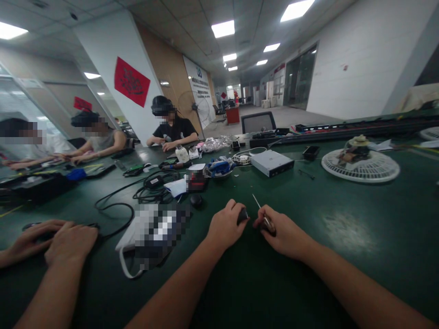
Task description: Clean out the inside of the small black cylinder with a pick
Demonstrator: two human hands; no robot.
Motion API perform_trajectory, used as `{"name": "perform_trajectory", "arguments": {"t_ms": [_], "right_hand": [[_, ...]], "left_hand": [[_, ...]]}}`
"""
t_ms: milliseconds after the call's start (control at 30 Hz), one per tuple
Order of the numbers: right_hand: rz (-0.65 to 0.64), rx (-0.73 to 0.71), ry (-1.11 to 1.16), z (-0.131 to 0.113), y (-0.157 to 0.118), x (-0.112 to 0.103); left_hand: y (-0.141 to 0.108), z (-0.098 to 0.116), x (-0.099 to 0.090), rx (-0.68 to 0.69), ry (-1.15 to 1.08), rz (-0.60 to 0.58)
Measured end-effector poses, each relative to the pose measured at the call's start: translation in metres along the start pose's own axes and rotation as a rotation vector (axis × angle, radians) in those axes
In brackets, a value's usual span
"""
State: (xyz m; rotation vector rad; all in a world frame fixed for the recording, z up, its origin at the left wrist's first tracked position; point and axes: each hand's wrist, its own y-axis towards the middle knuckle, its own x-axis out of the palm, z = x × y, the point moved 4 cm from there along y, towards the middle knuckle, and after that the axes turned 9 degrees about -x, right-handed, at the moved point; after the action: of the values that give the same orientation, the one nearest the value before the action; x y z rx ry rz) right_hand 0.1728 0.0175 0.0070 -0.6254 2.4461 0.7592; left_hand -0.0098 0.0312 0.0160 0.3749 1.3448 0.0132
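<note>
My left hand (227,225) is closed around a small dark object (243,214), whose rounded end shows past the fingertips. In my right hand (279,230) is a screwdriver (269,224), gripped by its handle, with its thin metal shaft pointing up and to the left. The two hands are close together above the green table (295,292), with a small gap between them. What the dark object is cannot be made out.
A computer mouse (196,201) lies left of my hands, beyond a blurred box. Farther back are a silver disc drive (272,162), cables (154,183) and a white fan grille (360,165). Another person's hands (70,242) are at the left; more people sit beyond.
</note>
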Motion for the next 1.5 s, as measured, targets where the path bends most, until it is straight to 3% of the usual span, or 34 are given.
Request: {"name": "perform_trajectory", "arguments": {"t_ms": [100,233,300,400,700,967,1200,1300,1500], "right_hand": [[0.101,0.022,0.137,0.004,0.003,-0.003],[0.344,-0.026,0.255,0.005,0.004,-0.010],[0.418,-0.041,0.328,0.006,0.003,-0.011],[0.457,-0.041,0.355,0.006,0.002,-0.010],[0.406,-0.034,0.327,0.001,0.004,-0.012],[0.263,0.124,0.718,0.017,0.009,0.001],[0.192,0.187,0.791,0.020,0.011,-0.005],[0.199,0.186,0.759,0.021,0.010,-0.006],[0.186,0.137,0.686,0.014,0.006,-0.004]], "left_hand": [[0.000,0.004,-0.001,0.102,-0.041,-0.061],[-0.003,0.015,-0.005,0.309,-0.053,-0.099],[-0.005,0.019,-0.006,0.387,-0.051,-0.089],[-0.005,0.021,-0.009,0.398,-0.069,-0.028],[-0.005,0.020,-0.010,0.393,-0.081,0.039],[-0.008,0.026,-0.009,0.507,-0.100,0.026],[-0.011,0.032,-0.015,0.532,-0.034,0.041],[-0.011,0.036,-0.013,0.468,0.019,0.018],[-0.005,0.044,-0.014,0.197,0.078,-0.042]]}}
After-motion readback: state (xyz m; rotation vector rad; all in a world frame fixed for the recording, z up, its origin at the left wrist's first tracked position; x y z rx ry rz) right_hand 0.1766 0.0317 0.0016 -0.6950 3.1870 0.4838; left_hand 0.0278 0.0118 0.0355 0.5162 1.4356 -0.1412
